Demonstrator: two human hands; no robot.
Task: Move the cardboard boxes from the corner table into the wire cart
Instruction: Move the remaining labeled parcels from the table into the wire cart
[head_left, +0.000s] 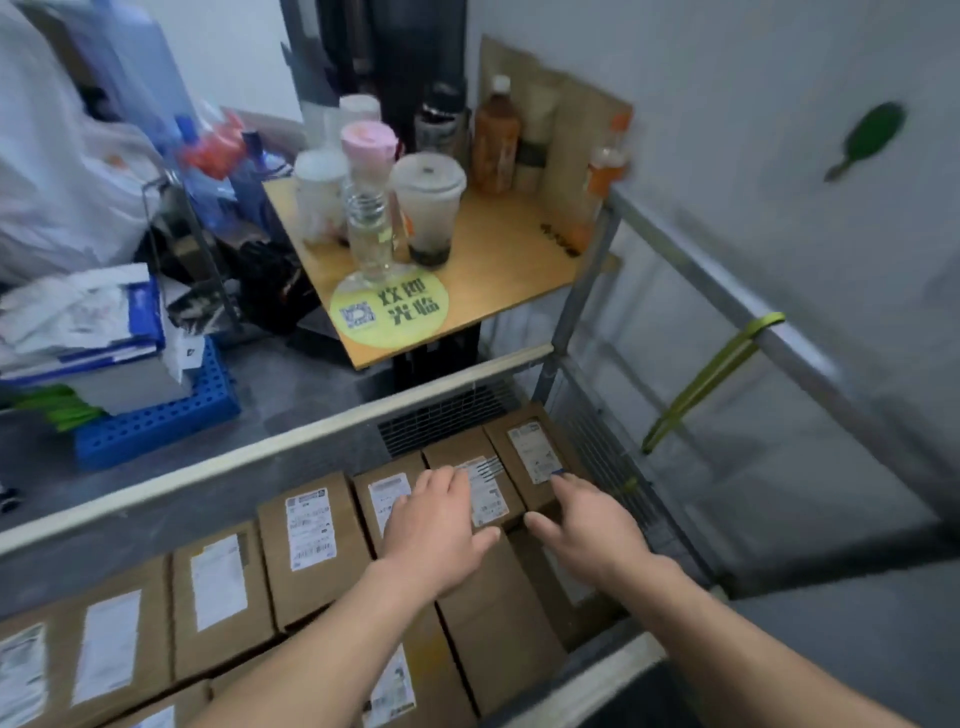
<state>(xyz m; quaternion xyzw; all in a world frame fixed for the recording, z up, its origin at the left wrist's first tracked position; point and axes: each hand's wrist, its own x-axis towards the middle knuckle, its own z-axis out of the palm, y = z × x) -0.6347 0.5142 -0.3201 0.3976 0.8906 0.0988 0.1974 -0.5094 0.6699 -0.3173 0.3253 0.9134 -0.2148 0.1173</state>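
Several brown cardboard boxes (311, 540) with white shipping labels lie packed in rows inside the wire cart (363, 415), low in the head view. My left hand (436, 525) rests flat with straight fingers on two neighbouring boxes near the cart's far right end. My right hand (587, 525) lies spread beside it, fingers extended, its fingertips touching the rightmost labelled box (530, 447). Neither hand holds anything. The small wooden corner table (498, 265) stands just beyond the cart; no cardboard boxes are on it.
On the table stand several cups and bottles (426, 208) and a round yellow-green sticker (389, 312). A blue perforated crate (156, 421) with papers sits at left, beside white bags. A green strap (701, 379) hangs on the cart's right rail near the wall.
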